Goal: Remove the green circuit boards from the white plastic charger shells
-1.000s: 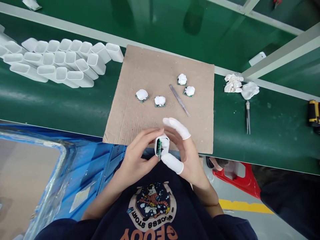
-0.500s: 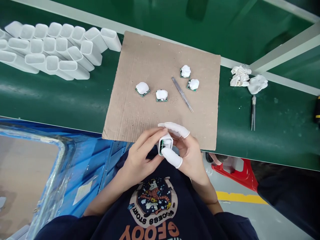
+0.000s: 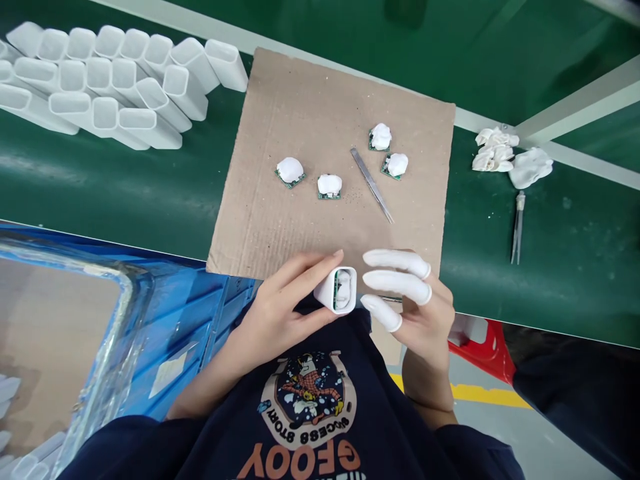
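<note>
My left hand (image 3: 283, 303) is closed around a white plastic tube housing (image 3: 326, 291), its open end facing right. Inside that opening sit a green circuit board edge and a soft white lump. Just to the right is my right hand (image 3: 413, 297), apart from the housing, its fingers spread and nothing visibly held. White finger cots (image 3: 397, 283) cover its thumb and two fingers. Beyond the hands, on a cardboard sheet (image 3: 280, 227), lie metal tweezers (image 3: 373, 185) and several small green circuit boards topped with white lumps, one of them a circuit board (image 3: 329, 187) nearest the hands.
Several white tube housings (image 3: 105, 80) lie stacked at the left on the green table (image 3: 125, 187). At the right are crumpled white finger cots (image 3: 495, 150), a white lump (image 3: 531, 167) and a second pair of tweezers (image 3: 517, 228). A blue crate (image 3: 165, 320) stands lower left; a red stool (image 3: 487, 350) lower right.
My right hand has let go of the housing and moved right, its fingers spreading. The left hand keeps the housing, now slightly farther right in view. The camera view has shifted a little.
</note>
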The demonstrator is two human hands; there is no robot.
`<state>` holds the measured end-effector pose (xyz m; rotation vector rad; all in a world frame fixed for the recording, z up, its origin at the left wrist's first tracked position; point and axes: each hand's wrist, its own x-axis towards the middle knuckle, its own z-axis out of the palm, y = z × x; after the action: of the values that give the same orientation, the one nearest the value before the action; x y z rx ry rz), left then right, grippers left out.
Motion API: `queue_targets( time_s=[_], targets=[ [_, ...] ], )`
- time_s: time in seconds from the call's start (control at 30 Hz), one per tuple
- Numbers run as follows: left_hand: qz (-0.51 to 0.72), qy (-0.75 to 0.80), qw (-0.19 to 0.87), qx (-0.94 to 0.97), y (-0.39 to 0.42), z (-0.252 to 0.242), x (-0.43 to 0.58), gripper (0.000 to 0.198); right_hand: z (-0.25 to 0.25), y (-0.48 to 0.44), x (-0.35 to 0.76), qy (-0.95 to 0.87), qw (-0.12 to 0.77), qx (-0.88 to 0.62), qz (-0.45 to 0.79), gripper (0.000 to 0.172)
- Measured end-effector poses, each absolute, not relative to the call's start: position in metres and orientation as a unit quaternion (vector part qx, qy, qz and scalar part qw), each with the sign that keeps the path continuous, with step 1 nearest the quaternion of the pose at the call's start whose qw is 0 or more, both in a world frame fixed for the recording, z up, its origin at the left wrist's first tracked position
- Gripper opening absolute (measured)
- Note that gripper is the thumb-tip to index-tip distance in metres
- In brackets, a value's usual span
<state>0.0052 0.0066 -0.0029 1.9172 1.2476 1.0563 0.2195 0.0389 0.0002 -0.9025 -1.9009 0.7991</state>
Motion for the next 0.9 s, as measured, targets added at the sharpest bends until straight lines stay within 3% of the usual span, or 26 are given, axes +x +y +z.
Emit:
queue_targets(
  time_s=[0.3, 0.47, 0.6, 0.73, 0.9],
  targets=[
    [0.326, 0.431, 0.406, 0.737, 0.007, -0.004, -0.005, 0.056, 0.005, 0.051, 0.235, -0.911, 0.246, -0.239, 0.227, 0.034],
    [0.345, 0.369, 0.491, 0.709, 0.011, -0.005, -0.009, 0.061, 0.007, 0.047, 0.235, -0.879, 0.317, -0.221, 0.280, 0.024],
    [0.344, 0.331, 0.534, 0.698, 0.016, -0.004, -0.011, 0.063, 0.015, 0.041, 0.231, -0.858, 0.292, -0.265, 0.329, 0.010],
    [0.334, 0.333, 0.539, 0.698, 0.020, -0.004, -0.012, 0.064, 0.017, 0.037, 0.227, -0.865, 0.272, -0.282, 0.313, 0.013],
    [0.340, 0.344, 0.528, 0.698, 0.019, -0.004, -0.011, 0.065, 0.004, 0.027, 0.230, -0.848, 0.333, -0.261, 0.321, 0.026]
  ],
)
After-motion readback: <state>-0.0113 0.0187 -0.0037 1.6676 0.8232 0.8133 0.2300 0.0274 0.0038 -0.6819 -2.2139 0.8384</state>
